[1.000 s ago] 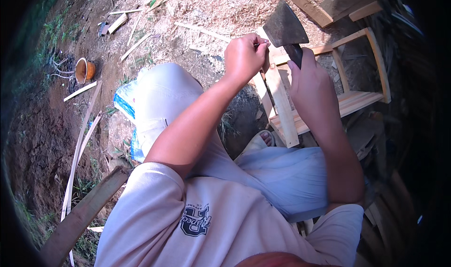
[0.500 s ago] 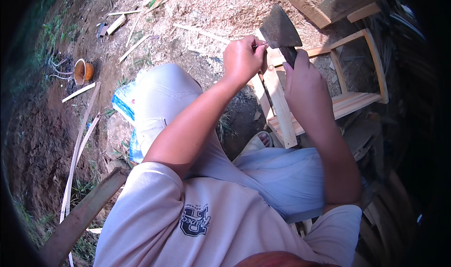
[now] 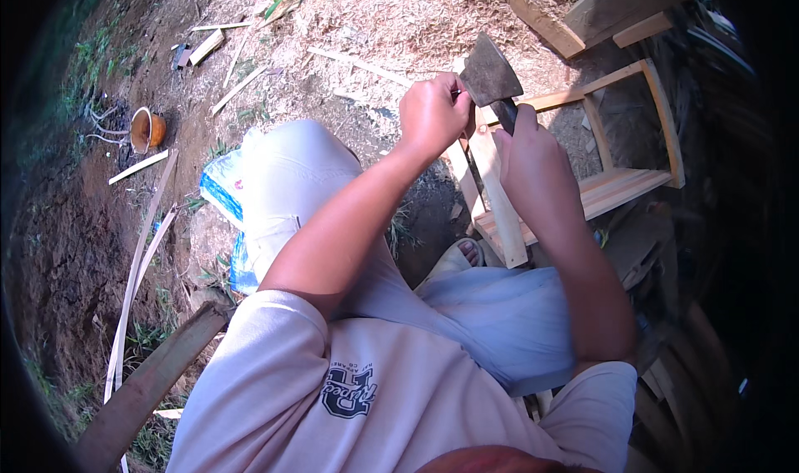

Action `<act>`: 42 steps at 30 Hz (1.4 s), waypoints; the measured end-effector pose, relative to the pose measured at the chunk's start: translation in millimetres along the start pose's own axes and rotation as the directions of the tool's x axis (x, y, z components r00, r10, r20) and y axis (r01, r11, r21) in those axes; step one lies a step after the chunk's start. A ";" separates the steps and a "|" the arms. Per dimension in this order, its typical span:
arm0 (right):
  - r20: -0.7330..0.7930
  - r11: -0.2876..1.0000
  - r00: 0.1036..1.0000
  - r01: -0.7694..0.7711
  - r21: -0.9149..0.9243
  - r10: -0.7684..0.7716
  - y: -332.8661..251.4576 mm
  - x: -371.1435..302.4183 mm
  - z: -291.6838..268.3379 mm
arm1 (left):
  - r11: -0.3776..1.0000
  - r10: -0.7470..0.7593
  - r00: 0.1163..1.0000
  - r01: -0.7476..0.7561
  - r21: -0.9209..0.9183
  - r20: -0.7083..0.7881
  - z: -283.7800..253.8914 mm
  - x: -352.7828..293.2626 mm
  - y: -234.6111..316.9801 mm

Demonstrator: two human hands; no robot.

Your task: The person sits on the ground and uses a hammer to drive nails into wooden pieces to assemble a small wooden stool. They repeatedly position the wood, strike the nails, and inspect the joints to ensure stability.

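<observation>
My right hand (image 3: 537, 161) is wrapped round the dark handle of a hatchet (image 3: 489, 72) with a broad, wedge-shaped metal blade. The blade stands close beside the fingers of my left hand (image 3: 431, 115). That left hand is closed in a pinch, and a small dark bit shows at its fingertips, too small to name. Just below both hands is the upper end of a pale wooden slat (image 3: 502, 211). The slat lies across one end of a wooden frame (image 3: 662, 128) with slatted boards (image 3: 620, 192). My fingers partly hide where the slat meets the frame.
Thick planks (image 3: 545, 25) lie at the far right. Wood shavings (image 3: 391, 11) cover the ground ahead. At the left are an orange pot (image 3: 148, 129), thin wood strips (image 3: 137, 265) and a heavy board (image 3: 158, 373). A blue-and-white sack (image 3: 223, 183) lies by my left knee.
The hatchet and my right hand have come slightly down and left, bringing the blade nearer my left hand. My left hand has shifted only slightly and stays pinched. The frame sits slightly lower in view.
</observation>
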State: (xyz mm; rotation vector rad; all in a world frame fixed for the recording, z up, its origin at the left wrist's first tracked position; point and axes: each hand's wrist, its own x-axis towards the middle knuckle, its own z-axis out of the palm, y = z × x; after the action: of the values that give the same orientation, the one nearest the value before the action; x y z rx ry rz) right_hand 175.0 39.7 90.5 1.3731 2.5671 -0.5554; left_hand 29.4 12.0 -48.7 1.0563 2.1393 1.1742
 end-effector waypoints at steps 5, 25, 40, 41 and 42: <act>-0.152 0.998 0.988 0.033 0.058 -0.024 -7.1 -4.9 -13.4 | 0.998 0.070 0.997 -0.070 -0.010 -0.034 -0.8 3.8 4.1; -0.245 0.998 0.969 0.046 0.035 -0.036 -10.2 -5.7 -14.5 | 0.995 0.087 0.996 -0.088 -0.040 -0.021 1.8 6.9 1.6; -0.171 0.999 0.985 0.031 0.040 -0.024 -1.0 -3.1 10.1 | 0.999 -0.002 0.999 0.004 -0.041 0.043 -0.8 6.7 4.8; -0.112 0.999 0.994 -0.006 0.043 0.011 1.2 -0.5 16.4 | 0.998 -0.036 0.997 0.039 -0.048 0.063 0.5 5.7 1.0; -0.047 0.998 0.998 -0.045 0.036 0.047 -1.9 1.5 14.8 | 0.995 -0.075 0.994 0.080 -0.061 0.085 -0.8 6.2 2.3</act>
State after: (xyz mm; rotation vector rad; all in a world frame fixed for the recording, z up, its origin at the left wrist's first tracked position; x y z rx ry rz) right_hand 172.3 33.9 77.0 1.4705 2.5673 -0.5698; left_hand 26.2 17.4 -46.6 0.9675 2.0465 1.1360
